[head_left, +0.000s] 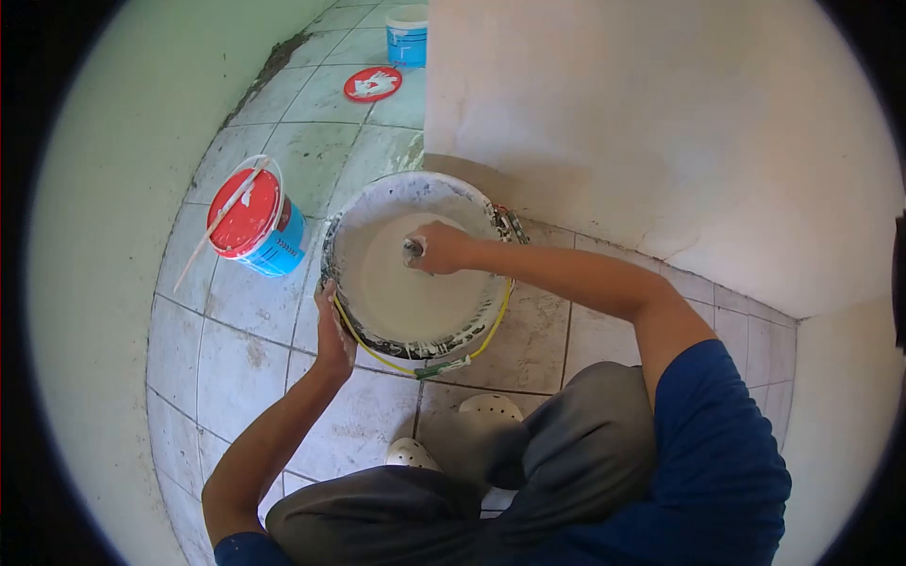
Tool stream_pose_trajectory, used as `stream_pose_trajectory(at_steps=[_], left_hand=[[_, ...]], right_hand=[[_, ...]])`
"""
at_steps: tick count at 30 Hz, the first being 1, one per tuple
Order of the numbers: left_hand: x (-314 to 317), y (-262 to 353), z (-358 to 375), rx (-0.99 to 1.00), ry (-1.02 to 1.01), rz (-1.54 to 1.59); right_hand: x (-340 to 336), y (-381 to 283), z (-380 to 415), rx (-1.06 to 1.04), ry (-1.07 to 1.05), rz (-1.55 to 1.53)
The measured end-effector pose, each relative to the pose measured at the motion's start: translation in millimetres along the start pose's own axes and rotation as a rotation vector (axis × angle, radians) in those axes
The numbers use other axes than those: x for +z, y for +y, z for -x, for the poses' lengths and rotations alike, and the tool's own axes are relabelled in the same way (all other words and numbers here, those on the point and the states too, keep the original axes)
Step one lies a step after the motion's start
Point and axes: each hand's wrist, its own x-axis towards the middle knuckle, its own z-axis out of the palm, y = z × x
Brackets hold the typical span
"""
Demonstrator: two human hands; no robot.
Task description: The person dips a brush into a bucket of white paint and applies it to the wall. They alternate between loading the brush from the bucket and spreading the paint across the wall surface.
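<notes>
A large bucket of off-white paint stands on the floor before me, its rim black and smeared with dried paint. My right hand is closed over the middle of the bucket, around an upright handle with a greyish round end. The lower part of that tool is hidden by my hand and the paint. My left hand grips the left side of the bucket at its rim, with whitish smears on the skin. A yellow bail handle hangs down along the bucket's near side.
Left of the bucket stands a blue pail with a red lid, a thin stick lying across it. Farther back are a loose red lid and another blue pail. A wall rises close on the right.
</notes>
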Motion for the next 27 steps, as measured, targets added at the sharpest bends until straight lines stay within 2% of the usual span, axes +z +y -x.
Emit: stream_pose_trajectory(at_steps=[1, 3, 4, 6, 7, 8, 11, 14, 15, 17, 19, 21, 24, 26, 27], left_hand=[[1, -2, 0, -0.026, 0.043, 0.011], [-18, 1, -18, 0.037, 0.241, -0.365], [-1, 1, -26, 0.037, 0.338, -0.538], [-2, 26, -51, 0.187, 0.427, -0.796], [-12, 41, -71, 0.166, 0.291, -0.83], [13, 64, -64, -0.126, 0.325, -0.793], [15, 62, -79, -0.158, 0.153, -0.877], [-35, 32, -104, 0.085, 0.047, -1.148], [-42, 31, -106, 0.177, 0.024, -1.244], [-25, 33, -95, 0.271, 0.178, -1.504], [-5, 35, -82, 0.189, 0.181, -1.541], [-22, 34, -77, 0.295, -0.063, -1.817], [16, 71, -44, -0.36, 0.009, -1.528], [6, 71, -42, -0.381, 0.037, -1.355], [4, 73, -44, -0.385, 0.046, -1.263]], right_hand=[[1, -4, 3, 0.064, -0.029, -0.007], [4, -10, 2, 0.123, -0.034, 0.004], [-5, -3, 14, 0.139, -0.032, 0.023], [-6, -7, 16, 0.14, 0.002, 0.006], [-18, -15, 16, 0.145, 0.011, -0.024], [-28, -23, 17, 0.149, 0.02, -0.059], [-63, -33, 28, 0.144, 0.02, -0.079], [-52, -28, 28, 0.158, -0.126, -0.026], [-37, -22, 31, 0.104, -0.105, 0.045], [-3, -1, 37, 0.011, -0.086, 0.154], [-5, -3, 46, 0.023, -0.132, 0.165], [-23, -11, 38, 0.057, -0.125, 0.119], [-39, -26, 29, 0.1, -0.057, 0.019], [-52, -34, 28, 0.189, -0.049, -0.067], [-49, -34, 26, 0.157, -0.025, -0.05]])
